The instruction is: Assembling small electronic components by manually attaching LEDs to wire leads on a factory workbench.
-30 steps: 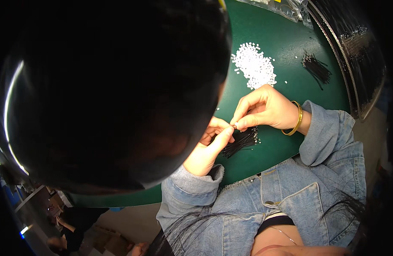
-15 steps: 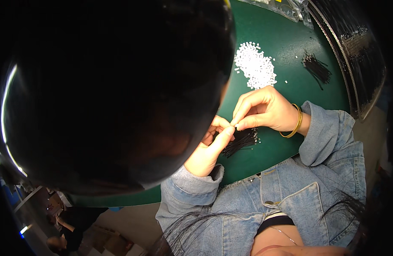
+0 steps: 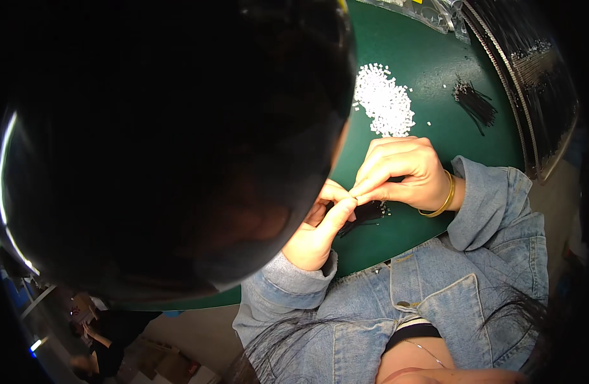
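My left hand (image 3: pixel 317 232) and my right hand (image 3: pixel 406 171) meet over the green table, thumbs and fingertips pinched together at one spot. Whatever sits between the tips is too small and covered to make out. Part of the left hand is cut off by a large dark shape (image 3: pixel 179 141). Just beneath the fingers lies a bundle of thin black wires (image 3: pixel 358 222) with small shiny ends, partly covered by the hands. Beyond the right hand's knuckles spreads a pile of tiny white plastic pieces (image 3: pixel 385 102).
A second bunch of black wires (image 3: pixel 475 104) rests on the green table (image 3: pixel 435 57) to the right. More wires fill a clear-walled container (image 3: pixel 537 83) at the right edge. Clear plastic bags (image 3: pixel 429 14) lie at the far edge. Another person (image 3: pixel 109 336) is at lower left.
Both hands have shifted slightly right and nearer me. The right fingers have closed in over the left fingertips, covering the small dark bit that showed between them.
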`<state>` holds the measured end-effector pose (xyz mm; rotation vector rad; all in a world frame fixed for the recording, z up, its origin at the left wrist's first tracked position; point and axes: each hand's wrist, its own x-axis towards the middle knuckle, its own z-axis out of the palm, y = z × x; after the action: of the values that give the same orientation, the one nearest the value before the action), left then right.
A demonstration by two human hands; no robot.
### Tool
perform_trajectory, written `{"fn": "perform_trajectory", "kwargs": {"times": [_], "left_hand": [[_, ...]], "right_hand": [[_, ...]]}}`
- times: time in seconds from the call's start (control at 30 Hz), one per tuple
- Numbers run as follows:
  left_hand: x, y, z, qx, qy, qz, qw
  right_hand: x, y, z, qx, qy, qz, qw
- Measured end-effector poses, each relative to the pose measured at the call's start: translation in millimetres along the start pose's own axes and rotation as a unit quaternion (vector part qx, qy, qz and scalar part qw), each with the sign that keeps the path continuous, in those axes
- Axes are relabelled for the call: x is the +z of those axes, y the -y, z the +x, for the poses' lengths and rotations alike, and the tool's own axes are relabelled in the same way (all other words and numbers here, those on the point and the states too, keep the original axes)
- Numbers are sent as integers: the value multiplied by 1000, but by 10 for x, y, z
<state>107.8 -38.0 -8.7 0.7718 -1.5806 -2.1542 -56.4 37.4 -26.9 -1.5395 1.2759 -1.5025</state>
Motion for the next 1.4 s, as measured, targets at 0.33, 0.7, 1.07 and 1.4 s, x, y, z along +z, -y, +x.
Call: {"fn": "perform_trajectory", "kwargs": {"times": [0.33, 0.7, 1.07, 1.4], "left_hand": [[-47, 49, 82, -5, -17, 40, 999], [-121, 80, 228, 258, -147, 601, 742], [17, 180, 140, 160, 32, 539, 827], [11, -30, 85, -81, -22, -19, 996]], "right_hand": [[-108, -55, 81, -49, -8, -106, 993], [-311, -349, 184, -19, -52, -432, 900], [-290, -314, 215, -30, -77, -397, 914], [-201, -61, 111, 284, 4, 219, 934]]}}
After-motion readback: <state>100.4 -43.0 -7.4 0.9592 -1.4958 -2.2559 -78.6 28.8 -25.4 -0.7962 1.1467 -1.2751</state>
